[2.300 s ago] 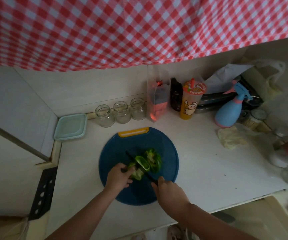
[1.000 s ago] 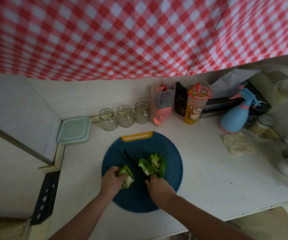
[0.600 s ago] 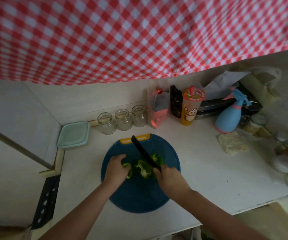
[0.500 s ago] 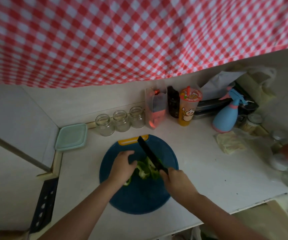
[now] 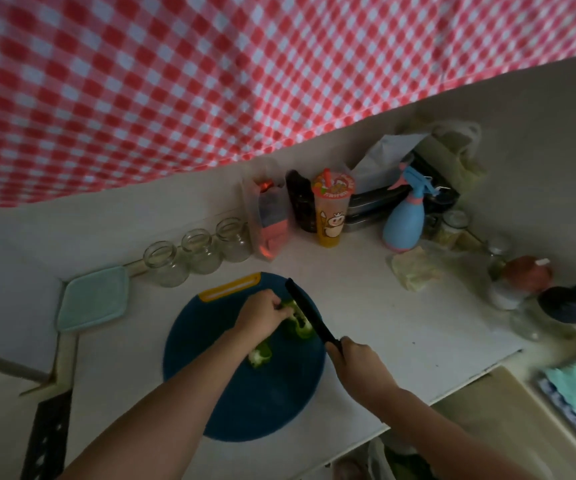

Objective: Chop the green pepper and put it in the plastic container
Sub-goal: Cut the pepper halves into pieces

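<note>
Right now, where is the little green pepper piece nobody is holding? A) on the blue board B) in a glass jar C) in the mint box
A: the loose pepper piece lies on the blue cutting board, nearer the person than the left hand.

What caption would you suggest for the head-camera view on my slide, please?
Left hand holds green pepper on a round blue cutting board while right hand holds a black knife against it.

We note a red-and-white checked curtain (image 5: 210, 81), a dark blue cutting board (image 5: 245, 393) with yellow handle (image 5: 229, 287), green pepper (image 5: 297, 323), and a black knife (image 5: 309, 315).
</note>
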Demonstrator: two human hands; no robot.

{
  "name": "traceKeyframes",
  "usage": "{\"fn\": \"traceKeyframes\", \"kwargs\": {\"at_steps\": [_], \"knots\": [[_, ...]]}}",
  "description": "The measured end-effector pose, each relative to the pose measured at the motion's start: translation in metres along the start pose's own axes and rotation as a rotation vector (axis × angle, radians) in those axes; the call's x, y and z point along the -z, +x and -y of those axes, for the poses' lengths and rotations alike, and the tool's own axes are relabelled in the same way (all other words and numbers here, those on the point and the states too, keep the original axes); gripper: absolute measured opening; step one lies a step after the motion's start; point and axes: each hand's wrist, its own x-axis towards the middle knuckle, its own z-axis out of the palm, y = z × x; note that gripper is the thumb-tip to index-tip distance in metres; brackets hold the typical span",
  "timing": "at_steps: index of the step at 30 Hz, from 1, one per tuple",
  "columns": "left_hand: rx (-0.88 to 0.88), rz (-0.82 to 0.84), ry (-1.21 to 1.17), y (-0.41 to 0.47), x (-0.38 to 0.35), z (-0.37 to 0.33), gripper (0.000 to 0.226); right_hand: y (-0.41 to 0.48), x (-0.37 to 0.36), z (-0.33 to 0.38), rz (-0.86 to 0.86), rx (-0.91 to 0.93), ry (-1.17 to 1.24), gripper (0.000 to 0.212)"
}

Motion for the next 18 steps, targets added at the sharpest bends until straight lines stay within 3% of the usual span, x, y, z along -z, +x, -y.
{"fn": "traceKeyframes", "kwargs": {"at_steps": [6,9,13,18], "knots": [[0.196,0.233,-0.136,0.006,0.005,-0.006,0.037,0.003,0.002,0.005,0.036,-0.014,0.045,0.036],[0.294,0.233,-0.204,0.006,0.005,-0.004,0.023,0.005,0.002,0.009,0.054,-0.007,0.067,0.038],[0.412,0.240,-0.286,-0.001,-0.004,0.007,0.037,0.001,-0.002,0.014,0.039,0.001,0.112,0.037],[0.412,0.170,-0.440,-0.013,-0.016,0.014,0.034,-0.006,-0.010,0.013,-0.006,0.019,0.098,0.037]]}}
